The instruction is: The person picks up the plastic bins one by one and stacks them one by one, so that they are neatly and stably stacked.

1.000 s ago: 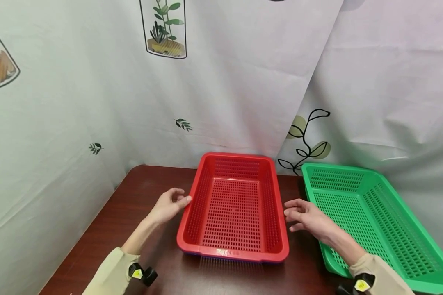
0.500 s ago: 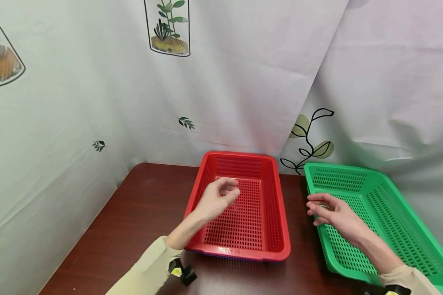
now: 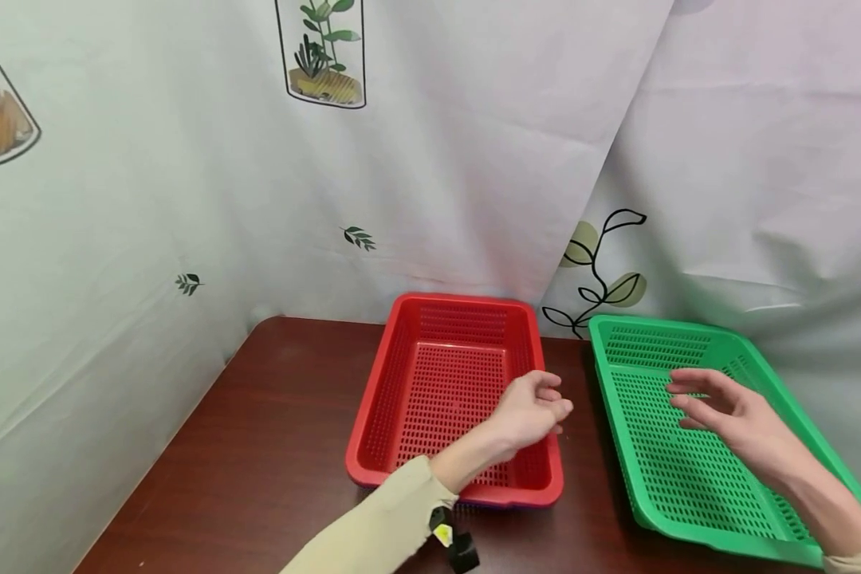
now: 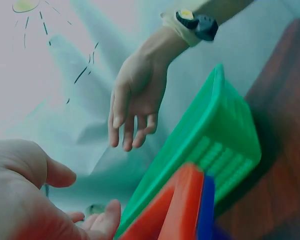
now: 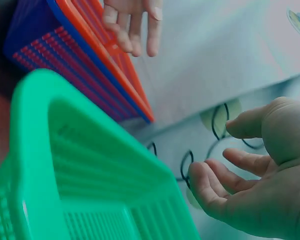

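Note:
A red plastic basket [image 3: 454, 383] sits nested in a blue basket [image 5: 37, 42], whose side shows in the right wrist view. My left hand [image 3: 531, 410] hovers over the red basket's right rim, fingers loosely bent and holding nothing. To the right stands a green basket [image 3: 696, 446] with slotted walls. Above it is my right hand [image 3: 735, 418], also holding nothing, its fingers relaxed and slightly apart. In the left wrist view the right hand [image 4: 137, 100] hangs over the green basket [image 4: 230, 125].
The baskets stand on a dark reddish-brown table [image 3: 287, 399]. Behind and to the left hangs a white cloth [image 3: 459, 159] printed with plants. A black wrist device [image 3: 455, 538] is strapped at the left sleeve.
My left hand has moved right from the red basket's left rim, across it to its right rim. My right hand has shifted right, from between the baskets to over the green one.

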### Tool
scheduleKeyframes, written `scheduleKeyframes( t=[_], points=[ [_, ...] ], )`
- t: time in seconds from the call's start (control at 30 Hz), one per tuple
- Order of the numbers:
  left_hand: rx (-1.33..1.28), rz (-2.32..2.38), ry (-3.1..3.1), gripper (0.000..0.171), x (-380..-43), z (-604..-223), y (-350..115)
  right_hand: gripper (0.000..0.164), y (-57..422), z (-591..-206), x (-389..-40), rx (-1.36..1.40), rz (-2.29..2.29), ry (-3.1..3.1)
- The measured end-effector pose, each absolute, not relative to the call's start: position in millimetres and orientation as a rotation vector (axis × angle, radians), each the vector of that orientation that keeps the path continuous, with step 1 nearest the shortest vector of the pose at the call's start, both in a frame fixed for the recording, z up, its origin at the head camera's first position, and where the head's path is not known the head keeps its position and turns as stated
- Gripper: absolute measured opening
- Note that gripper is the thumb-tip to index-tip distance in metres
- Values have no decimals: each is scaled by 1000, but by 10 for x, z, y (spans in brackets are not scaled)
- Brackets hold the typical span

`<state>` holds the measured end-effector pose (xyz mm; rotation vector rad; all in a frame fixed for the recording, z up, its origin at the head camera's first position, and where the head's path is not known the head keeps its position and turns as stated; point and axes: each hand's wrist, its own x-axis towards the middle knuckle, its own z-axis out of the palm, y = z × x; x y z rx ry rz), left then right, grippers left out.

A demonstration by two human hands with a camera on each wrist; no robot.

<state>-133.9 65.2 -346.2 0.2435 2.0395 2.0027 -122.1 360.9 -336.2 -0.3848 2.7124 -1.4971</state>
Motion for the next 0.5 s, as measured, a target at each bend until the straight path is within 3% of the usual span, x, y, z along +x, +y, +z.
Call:
scheduleKeyframes(
  t=[0.5],
  points=[
    [-79, 1863, 2227, 47, -1089, -3573, 1429, 36, 4159, -3401, -1088, -202, -1395, 2819]
  ],
)
